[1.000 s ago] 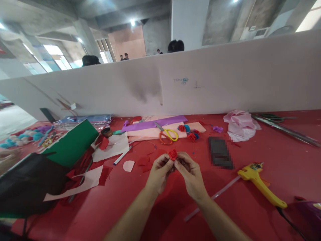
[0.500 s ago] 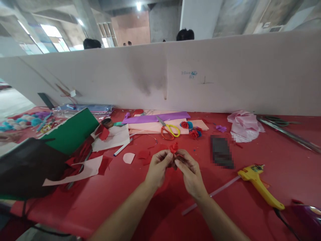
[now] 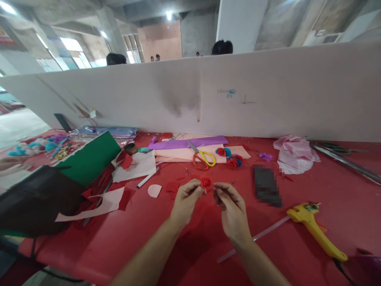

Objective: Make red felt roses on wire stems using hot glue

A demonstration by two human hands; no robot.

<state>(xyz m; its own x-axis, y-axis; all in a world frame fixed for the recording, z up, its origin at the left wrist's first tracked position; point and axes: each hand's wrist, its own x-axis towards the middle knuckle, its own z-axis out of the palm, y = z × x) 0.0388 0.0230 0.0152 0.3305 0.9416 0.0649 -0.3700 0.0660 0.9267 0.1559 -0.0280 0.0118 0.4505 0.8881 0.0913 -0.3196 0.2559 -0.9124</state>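
A small red flower (image 3: 206, 182) of rolled petals is pinched at its base by my left hand (image 3: 188, 200). My right hand (image 3: 233, 210) is a little to the right of the flower, fingers pressed together; whether anything is between the fingertips is too small to tell. Beyond my hands lie scissors (image 3: 210, 158) with orange and yellow handles. To their right are finished-looking red and blue flowers (image 3: 233, 163). A pale pink rounded piece (image 3: 154, 191) and red pieces (image 3: 172, 187) lie left of my left hand.
A yellow glue gun (image 3: 318, 234) with a long clear stick lies at the right, near a dark pixelated object (image 3: 266, 184). Pink crumpled material (image 3: 296, 153) sits farther back. At the left are a green board (image 3: 92, 159) and scraps. A white partition (image 3: 133, 99) stands behind the table.
My right hand has moved off the flower to the right. The flower now faces up toward the camera in my left hand. The whole view has shifted slightly.
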